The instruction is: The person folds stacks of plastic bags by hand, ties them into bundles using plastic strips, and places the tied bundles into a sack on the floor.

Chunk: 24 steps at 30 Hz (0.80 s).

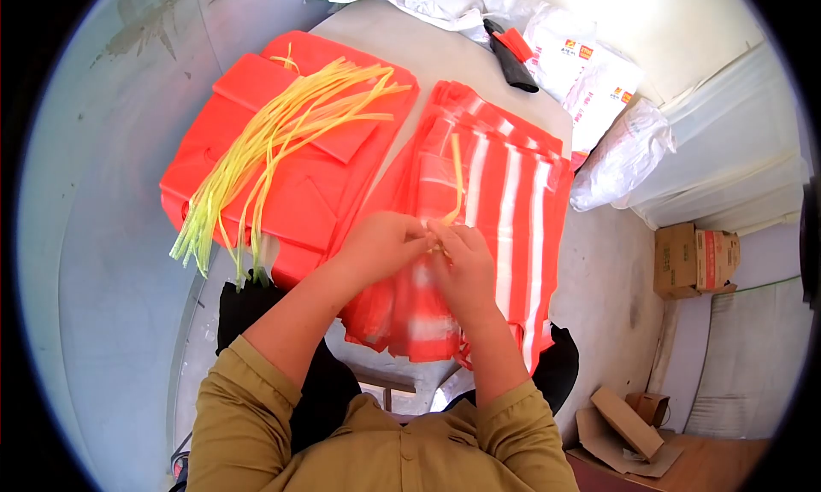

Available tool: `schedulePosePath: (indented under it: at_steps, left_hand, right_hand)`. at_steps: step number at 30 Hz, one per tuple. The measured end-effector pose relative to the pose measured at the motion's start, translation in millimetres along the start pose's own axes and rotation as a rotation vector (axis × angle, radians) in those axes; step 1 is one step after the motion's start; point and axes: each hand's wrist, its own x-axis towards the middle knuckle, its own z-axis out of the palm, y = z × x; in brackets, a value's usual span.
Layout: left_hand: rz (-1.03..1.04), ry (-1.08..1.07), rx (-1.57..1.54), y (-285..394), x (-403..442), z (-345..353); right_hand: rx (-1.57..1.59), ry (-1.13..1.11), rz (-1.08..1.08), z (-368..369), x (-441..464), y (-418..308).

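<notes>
My left hand (386, 246) and my right hand (466, 265) meet fingertip to fingertip, both pinched closed on a thin yellow strip (457, 176). One end of the strip sticks up beyond my fingers; the part between the fingertips is mostly hidden. Directly beneath my hands lies a stack of red plastic sheets with white stripes (524, 227), possibly bags, its near edge hanging toward my lap. To the left, a bunch of loose yellow strips (256, 163) is draped over folded red plastic bundles (248, 86).
The pale table (385, 30) carries both piles. Along its far right side lie white printed sacks (590, 73) and a black item with a red part (511, 58). Cardboard boxes (694, 259) stand at the right wall, and opened cardboard (624, 432) lies at lower right.
</notes>
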Motion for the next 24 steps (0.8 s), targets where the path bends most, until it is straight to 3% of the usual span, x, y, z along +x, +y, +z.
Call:
schedulePosePath:
  at_steps: [12,18,21,24]
  left_hand:
    - [0.078,-0.080,-0.021,-14,-3,-5]
    - [0.060,-0.022,-0.033,-10,-3,-2]
    - [0.045,-0.007,-0.030,-10,-2,1]
    - [0.032,0.001,-0.035,-11,-1,3]
  right_hand:
    - [0.116,0.024,0.093,5,-4,2]
    - [0.097,-0.072,0.171,-5,-4,-4]
    - [0.505,-0.120,0.639,-7,0,-13]
    - [0.795,-0.141,0.634,-7,-2,2]
